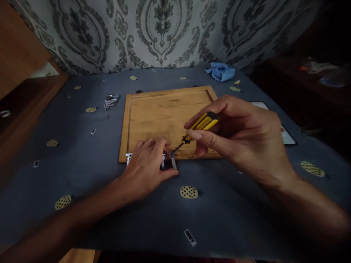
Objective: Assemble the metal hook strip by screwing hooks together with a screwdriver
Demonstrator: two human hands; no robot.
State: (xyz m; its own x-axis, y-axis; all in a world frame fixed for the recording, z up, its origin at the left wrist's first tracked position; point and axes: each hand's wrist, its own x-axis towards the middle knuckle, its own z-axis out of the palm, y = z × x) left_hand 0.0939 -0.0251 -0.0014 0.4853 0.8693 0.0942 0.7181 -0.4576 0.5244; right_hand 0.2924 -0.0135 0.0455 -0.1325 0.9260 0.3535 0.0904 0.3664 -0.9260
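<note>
My right hand [241, 135] grips a yellow and black screwdriver [204, 122] by its handle between thumb and fingers. The shaft slants down to the left, and its tip meets a small metal hinge [172, 160] at the near edge of a framed wooden panel [161, 113]. My left hand [148, 160] lies over that edge, fingers curled on the wood and thumb below the hinge, holding it in place. Part of the hinge is hidden by these fingers. Another metal piece [128, 157] shows at the panel's near left corner, beside my left hand.
Several metal hinges [110, 101] lie in a pile left of the panel. A blue cloth [221, 71] sits at the back right of the cloth-covered table [90, 175]. A tablet-like device [287, 136] lies partly behind my right hand. Patterned curtain [161, 33] hangs behind.
</note>
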